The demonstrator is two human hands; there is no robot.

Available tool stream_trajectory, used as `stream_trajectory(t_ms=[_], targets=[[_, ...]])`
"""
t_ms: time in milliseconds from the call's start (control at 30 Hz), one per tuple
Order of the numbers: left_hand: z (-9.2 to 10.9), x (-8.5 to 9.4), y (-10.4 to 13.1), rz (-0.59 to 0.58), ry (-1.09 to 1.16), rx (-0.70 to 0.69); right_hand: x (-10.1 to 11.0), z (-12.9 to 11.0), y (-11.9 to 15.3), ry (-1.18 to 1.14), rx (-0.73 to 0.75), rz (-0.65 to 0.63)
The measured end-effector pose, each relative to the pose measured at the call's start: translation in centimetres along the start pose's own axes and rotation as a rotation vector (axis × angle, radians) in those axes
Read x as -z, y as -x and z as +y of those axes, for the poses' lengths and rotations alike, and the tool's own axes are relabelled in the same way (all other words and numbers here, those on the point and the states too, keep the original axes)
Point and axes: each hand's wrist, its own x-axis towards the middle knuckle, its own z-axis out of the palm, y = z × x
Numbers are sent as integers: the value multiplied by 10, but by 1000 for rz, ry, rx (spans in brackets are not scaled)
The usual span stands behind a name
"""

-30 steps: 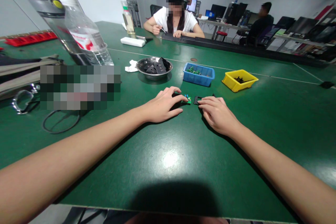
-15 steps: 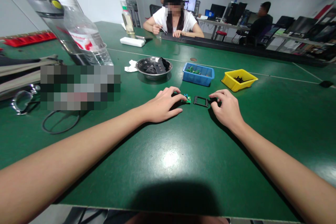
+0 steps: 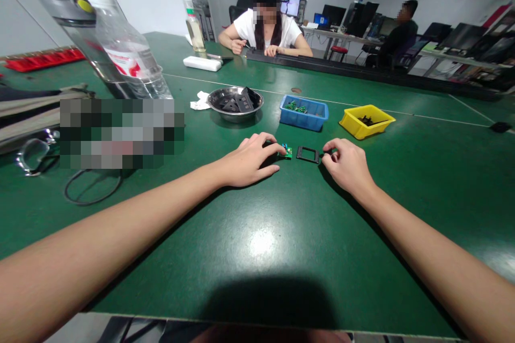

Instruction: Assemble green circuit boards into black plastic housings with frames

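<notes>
Big green table [image 3: 257, 220] under everything. Metal bowl of black parts [image 3: 235, 116] sits beyond the left hand [image 3: 255, 159]; blue bin with green boards [image 3: 301, 120] is ahead, between the two hands, and the yellow bin [image 3: 365, 129] is just past the right hand [image 3: 349, 166]. Left's fingers are loosely spread, index tip on a little circuit board [image 3: 288, 154]. Right's thumb and fingers are curled close together, honestly can't tell if they're gripping anything. Black rectangular frame [image 3: 300, 153] lies flat just left of those fingertips.
</notes>
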Motion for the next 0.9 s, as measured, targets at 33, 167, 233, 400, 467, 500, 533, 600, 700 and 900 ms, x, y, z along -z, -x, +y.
stream_trajectory(t_ms=[33,167,233,400,467,500,533,600,700,900], targets=[[0,0,0,1,1,-1,0,0,0,-2,-1,-5],[0,0,0,1,7,-3,1,-1,0,-13,5,-31],[0,0,0,2,8,-4,0,-1,0,-14,13,-39],[-1,0,0,-14,-17,-2,0,0,-1,-33,44,-54],[-1,0,0,-17,-26,-1,0,1,-1,-47,40,-51],[-1,0,0,-17,-27,0,0,1,-1,-56,32,-48],[-1,0,0,-17,-27,1,-1,1,-1,-67,21,-43],[0,0,0,-15,-24,3,-1,1,0,-98,-10,-31],[0,0,0,-15,-17,7,-2,2,0,-158,-66,-23],[-1,-1,0,-3,-10,-1,-3,5,-1,-207,-145,-6]])
